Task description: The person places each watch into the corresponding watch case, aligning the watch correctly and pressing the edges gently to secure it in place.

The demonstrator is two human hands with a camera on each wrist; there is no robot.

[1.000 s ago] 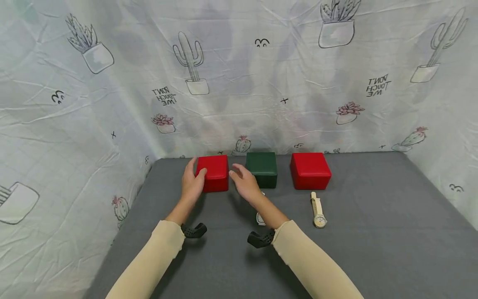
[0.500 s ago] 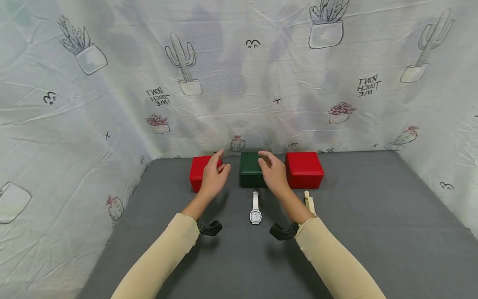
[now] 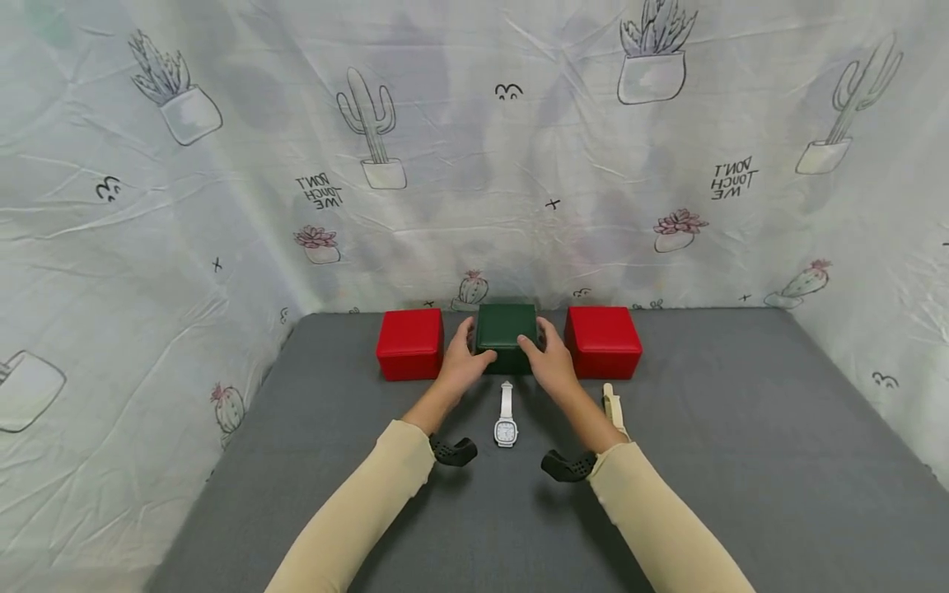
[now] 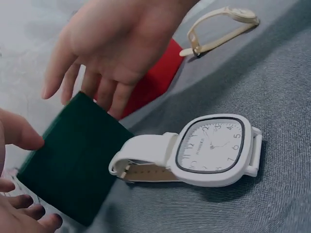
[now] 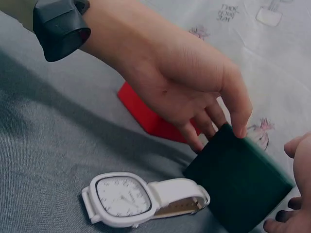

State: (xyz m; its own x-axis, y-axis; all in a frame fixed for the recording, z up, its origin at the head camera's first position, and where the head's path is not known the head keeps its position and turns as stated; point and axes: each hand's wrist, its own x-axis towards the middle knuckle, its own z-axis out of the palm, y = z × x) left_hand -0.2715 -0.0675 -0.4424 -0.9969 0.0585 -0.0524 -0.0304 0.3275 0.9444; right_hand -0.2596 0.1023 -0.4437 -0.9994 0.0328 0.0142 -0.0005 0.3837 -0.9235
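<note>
A closed dark green box [image 3: 507, 323] stands at the back of the table between two red boxes. My left hand [image 3: 461, 362] holds its left side, thumb at the front edge and fingers along the side. On its right side my right hand [image 3: 550, 360] holds it, thumb over the front top edge. In the right wrist view the left thumb rests on the edge of the green box [image 5: 238, 179]. A white wristwatch [image 3: 506, 424] lies just in front, its square dial facing up and its strap toward the green box [image 4: 73, 160].
One red box [image 3: 410, 342] stands left of the green one, another red box [image 3: 604, 339] to its right. A cream wristwatch [image 3: 613, 405] is partly hidden by my right forearm. A printed white cloth [image 3: 474, 148] hangs behind the grey table [image 3: 741, 428].
My left hand has gone from the left red box to the green box's left side. My right hand has moved right, then closed in on its right side. The white watch came into full view.
</note>
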